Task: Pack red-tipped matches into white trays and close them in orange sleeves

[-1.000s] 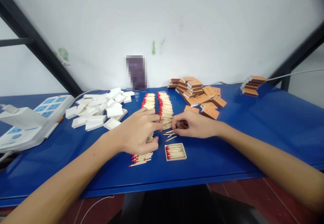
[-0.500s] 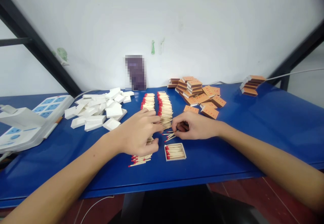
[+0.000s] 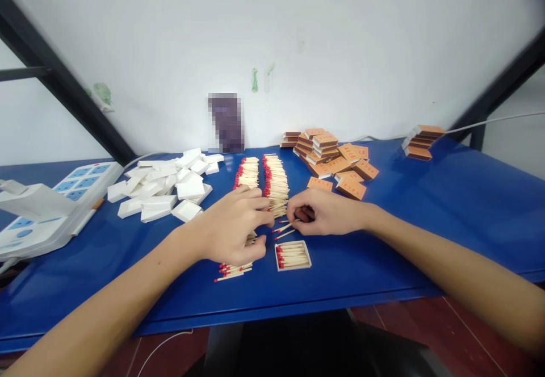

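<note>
My right hand (image 3: 317,211) pinches the ends of a few loose red-tipped matches (image 3: 283,230), just below the right-hand row of matches (image 3: 276,181). Its thumb and forefinger are closed together, and the other fingers curl in. Over the left-hand row of matches (image 3: 247,171) lies my left hand (image 3: 238,223), its bent fingers and thumb apart. It hides the middle of that row; the near end (image 3: 234,270) shows below the thumb. Between the hands and the table's front edge, a white matchbox tray (image 3: 310,258) holds several matches with their heads to the left.
White empty trays (image 3: 159,181) are heaped on the left, near a power strip (image 3: 91,187). Orange matchbox covers (image 3: 326,153) lie piled at the back right, with a small stack of covers (image 3: 421,141) farther right. A pixelated dark object (image 3: 227,122) leans on the wall.
The loose matches at my right fingertips have shifted and lie more spread out. Both hands keep nearly the same place; the whole view has moved slightly.
</note>
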A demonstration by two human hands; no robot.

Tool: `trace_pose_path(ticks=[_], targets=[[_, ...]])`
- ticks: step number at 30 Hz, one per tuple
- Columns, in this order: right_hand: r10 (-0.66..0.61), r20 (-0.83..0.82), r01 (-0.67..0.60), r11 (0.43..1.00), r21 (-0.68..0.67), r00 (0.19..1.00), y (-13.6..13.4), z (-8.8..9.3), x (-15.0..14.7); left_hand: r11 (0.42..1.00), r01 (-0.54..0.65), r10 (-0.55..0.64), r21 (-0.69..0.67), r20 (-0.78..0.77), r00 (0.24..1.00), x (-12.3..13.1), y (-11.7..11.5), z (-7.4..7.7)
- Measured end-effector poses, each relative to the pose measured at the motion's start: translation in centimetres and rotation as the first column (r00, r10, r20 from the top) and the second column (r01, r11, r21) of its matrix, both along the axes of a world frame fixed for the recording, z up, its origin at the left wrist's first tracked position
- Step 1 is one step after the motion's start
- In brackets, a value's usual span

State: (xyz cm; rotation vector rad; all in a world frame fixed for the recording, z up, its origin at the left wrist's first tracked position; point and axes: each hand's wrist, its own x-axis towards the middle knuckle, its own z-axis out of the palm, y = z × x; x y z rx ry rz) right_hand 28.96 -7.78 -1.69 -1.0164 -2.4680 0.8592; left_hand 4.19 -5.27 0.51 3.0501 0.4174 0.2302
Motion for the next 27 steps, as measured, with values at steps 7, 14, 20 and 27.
trace_pose_path(ticks=[7, 14, 20, 27], targets=[[0.003, -0.076, -0.004, 1.0, -0.014, 0.997, -0.17, -0.31, -0.08, 1.0, -0.001, 0.001, -0.017, -0.008, 1.0, 0.03, 0.07, -0.12], [-0.007, -0.066, 0.007, 1.0, -0.004, 0.998, -0.17, -0.42, -0.17, 1.0, -0.003, 0.002, -0.02, -0.021, 1.0, -0.03, 0.0, -0.11], [-0.017, -0.083, 0.014, 0.999, -0.03, 0.996, -0.12, -0.41, -0.1, 1.0, -0.009, 0.009, -0.016, -0.001, 1.0, -0.09, -0.16, -0.03], [0.002, -0.116, 0.002, 0.999, 0.035, 0.993, -0.42, -0.54, -0.65, 1.0, -0.01, 0.01, -0.013, -0.014, 1.0, 0.04, -0.04, -0.18]])
